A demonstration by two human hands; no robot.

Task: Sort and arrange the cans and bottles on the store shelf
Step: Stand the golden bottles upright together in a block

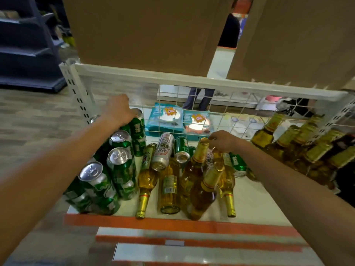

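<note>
Several green cans (pixel 120 166) stand upright in rows at the left of the white shelf (pixel 249 206). My left hand (pixel 119 110) grips the top of the rearmost green can (pixel 138 129). In the middle lie a silver-and-red can (pixel 162 151), a green can (pixel 182 148) and several amber bottles with gold necks (pixel 170 189), jumbled together. My right hand (pixel 223 141) reaches into this pile; its fingertips pinch something small beside the cap of a leaning bottle (pixel 198 158). What it holds is hidden.
More amber bottles (pixel 299 146) stand grouped at the shelf's right end. A white wire grid (pixel 221 110) backs the shelf, with teal packets (pixel 165 120) behind it. Cardboard boxes (pixel 146 31) sit above. An orange price rail (pixel 172 224) edges the front. A person's legs show beyond the grid.
</note>
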